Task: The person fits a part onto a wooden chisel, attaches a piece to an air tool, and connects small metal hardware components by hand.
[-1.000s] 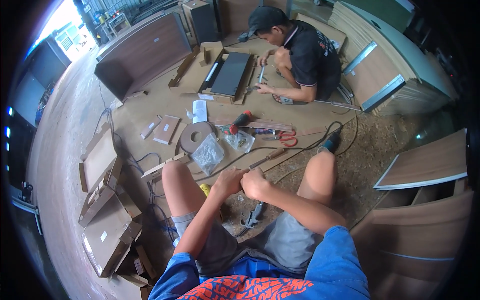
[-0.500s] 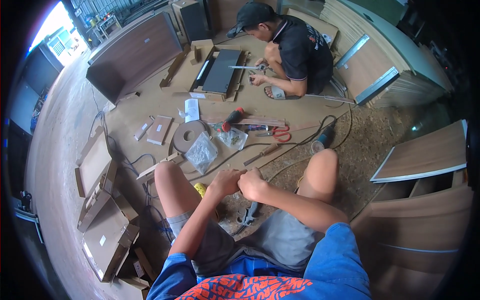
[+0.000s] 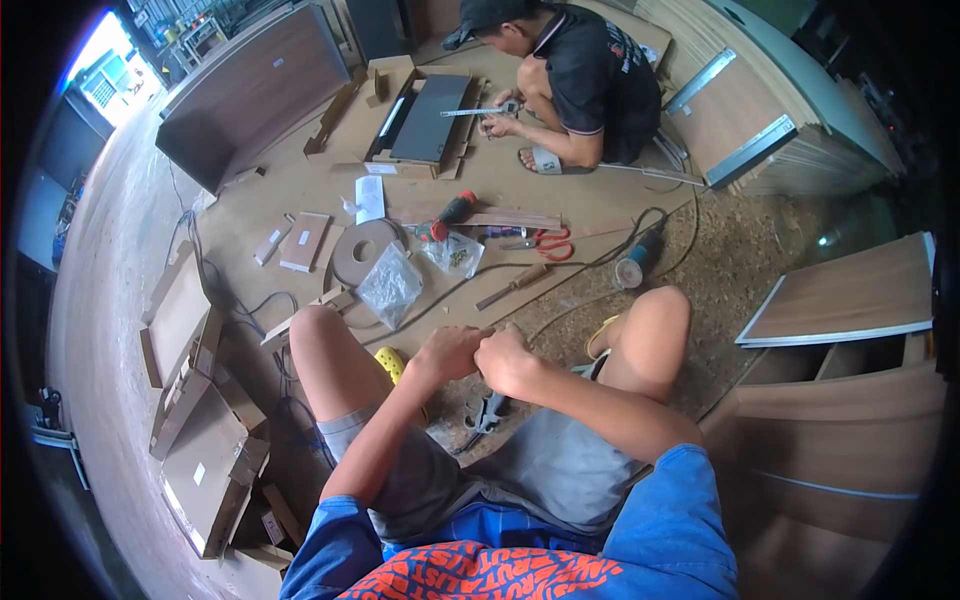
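Note:
My left hand (image 3: 450,354) and my right hand (image 3: 506,360) meet between my knees, both with curled fingers. The knuckles of the two touch or nearly touch. Whatever they may hold is hidden behind the fingers. Beneath them a grey metal tool part (image 3: 485,412) with a cord lies on the floor, partly covered by my right forearm. Beyond my hands lie a wooden-handled chisel (image 3: 514,286), red-handled scissors (image 3: 554,243) and a clear plastic bag (image 3: 391,285). A roll of brown edge banding (image 3: 361,254) rests beside the bag.
A co-worker (image 3: 600,85) squats ahead, holding a tape measure (image 3: 474,112) over a dark panel (image 3: 430,117). A red-and-black power tool (image 3: 447,217) and an angle grinder (image 3: 638,260) lie on the floor. Cardboard (image 3: 214,470) is piled left; wooden panels (image 3: 840,295) stand right.
My view has shifted slightly and my knees have moved apart. Both hands stay together with curled fingers. The co-worker still holds the tape measure over the panel.

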`<action>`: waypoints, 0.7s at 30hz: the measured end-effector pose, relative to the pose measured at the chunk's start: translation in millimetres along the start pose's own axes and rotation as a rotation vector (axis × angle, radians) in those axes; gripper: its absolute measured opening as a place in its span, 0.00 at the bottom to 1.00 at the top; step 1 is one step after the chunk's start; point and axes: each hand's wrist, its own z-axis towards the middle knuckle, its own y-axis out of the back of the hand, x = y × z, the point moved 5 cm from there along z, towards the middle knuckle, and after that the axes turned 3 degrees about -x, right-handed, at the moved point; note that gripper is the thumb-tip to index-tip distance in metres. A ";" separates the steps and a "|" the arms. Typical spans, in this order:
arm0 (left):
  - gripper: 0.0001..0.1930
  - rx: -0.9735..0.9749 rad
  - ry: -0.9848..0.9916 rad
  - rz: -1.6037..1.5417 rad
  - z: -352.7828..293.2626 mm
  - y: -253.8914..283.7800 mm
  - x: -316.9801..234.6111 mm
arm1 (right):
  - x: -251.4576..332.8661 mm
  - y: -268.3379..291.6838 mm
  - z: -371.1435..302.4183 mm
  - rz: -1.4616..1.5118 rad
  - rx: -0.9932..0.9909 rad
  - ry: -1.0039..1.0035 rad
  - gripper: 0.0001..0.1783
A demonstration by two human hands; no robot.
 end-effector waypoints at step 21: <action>0.21 -0.128 -0.070 0.023 -3.7 0.6 4.5 | 2.9 5.8 0.8 -0.003 -0.022 0.007 0.09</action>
